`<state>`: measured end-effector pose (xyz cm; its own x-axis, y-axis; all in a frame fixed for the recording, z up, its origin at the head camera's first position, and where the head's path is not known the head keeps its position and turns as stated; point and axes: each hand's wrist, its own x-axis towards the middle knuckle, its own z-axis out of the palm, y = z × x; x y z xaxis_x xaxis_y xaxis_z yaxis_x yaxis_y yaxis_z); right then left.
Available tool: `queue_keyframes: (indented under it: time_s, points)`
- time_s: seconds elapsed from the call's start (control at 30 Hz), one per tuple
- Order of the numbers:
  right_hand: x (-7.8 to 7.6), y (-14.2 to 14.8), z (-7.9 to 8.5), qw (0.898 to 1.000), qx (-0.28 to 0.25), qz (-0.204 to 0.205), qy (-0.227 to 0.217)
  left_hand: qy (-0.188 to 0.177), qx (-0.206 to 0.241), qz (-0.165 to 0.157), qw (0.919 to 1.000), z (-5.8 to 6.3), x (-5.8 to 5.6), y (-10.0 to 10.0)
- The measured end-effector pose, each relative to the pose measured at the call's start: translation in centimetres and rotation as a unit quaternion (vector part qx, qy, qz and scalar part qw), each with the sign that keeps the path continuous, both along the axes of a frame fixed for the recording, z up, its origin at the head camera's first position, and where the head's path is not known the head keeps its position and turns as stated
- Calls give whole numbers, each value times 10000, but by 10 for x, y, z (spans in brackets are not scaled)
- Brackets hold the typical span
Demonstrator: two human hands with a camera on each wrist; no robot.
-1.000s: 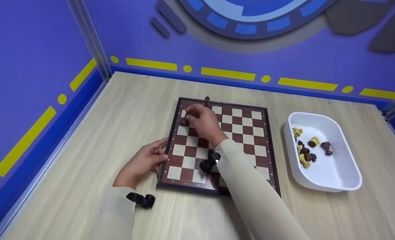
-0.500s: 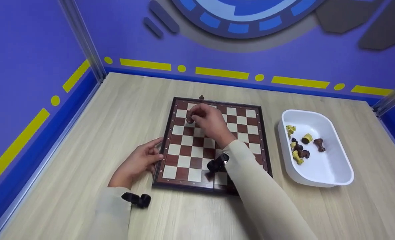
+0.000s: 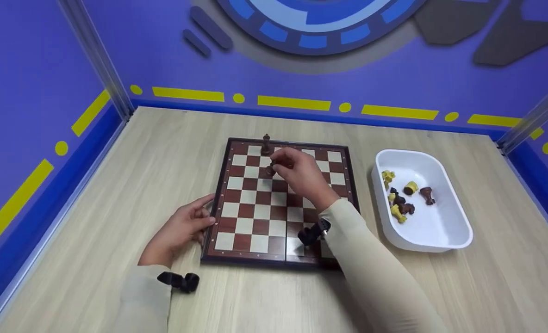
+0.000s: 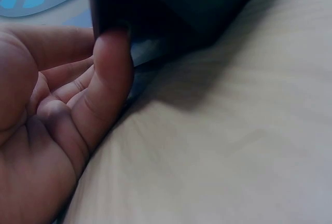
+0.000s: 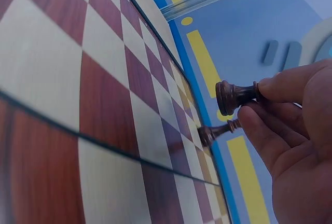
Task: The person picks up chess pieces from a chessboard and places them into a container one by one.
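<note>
In the head view my right hand (image 3: pixel 304 178) pinches a dark brown chess piece (image 3: pixel 270 169) by its top over the far left part of the chessboard (image 3: pixel 248 211). The right wrist view shows that piece's round base (image 5: pixel 225 98) uncovered, its top hidden by my fingertips (image 5: pixel 267 86). A taller dark chess piece (image 3: pixel 266 145) with a pointed top stands upright on the board's far row, just beyond. My left hand (image 3: pixel 177 231) touches the board's left edge with thumb and index fingertips. Its other fingers bend in below, seen in the left wrist view near the thumb (image 4: pixel 106 79).
To the right of the board stands a white plastic tub (image 3: pixel 459 226). Several yellow and dark brown chess pieces lie in it, among them a brown piece (image 3: pixel 426 195) on its side. Blue printed walls (image 3: pixel 274 69) rise behind and beside the wooden table (image 3: pixel 177 152).
My right hand has shifted right across the board with the chess piece, uncovering the taller piece on the far row. My left hand stays at the board's left edge. The head view has turned slightly.
</note>
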<state>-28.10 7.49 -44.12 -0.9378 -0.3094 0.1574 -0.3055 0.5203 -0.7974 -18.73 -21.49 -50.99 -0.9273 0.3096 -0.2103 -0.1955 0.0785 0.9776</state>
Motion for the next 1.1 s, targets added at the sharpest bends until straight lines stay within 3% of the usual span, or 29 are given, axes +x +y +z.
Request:
queue_keyframes:
  time_s: [0.3,0.6,0.73,0.9,1.1]
  points:
    - [8,25,3,9989,-429,154,-103,-25,20,72,10000,0,1,0]
    - [18,51,11,9995,-109,-225,194,-100,91,144,9998,2,1,2]
    - [22,61,13,9993,-131,-176,312,-75,40,166,9998,2,2,2]
    - [27,74,17,9991,-306,-54,299,-56,-28,105,9999,0,1,1]
    - [32,93,22,9989,-299,-280,227,66,31,-36,10000,-1,0,0]
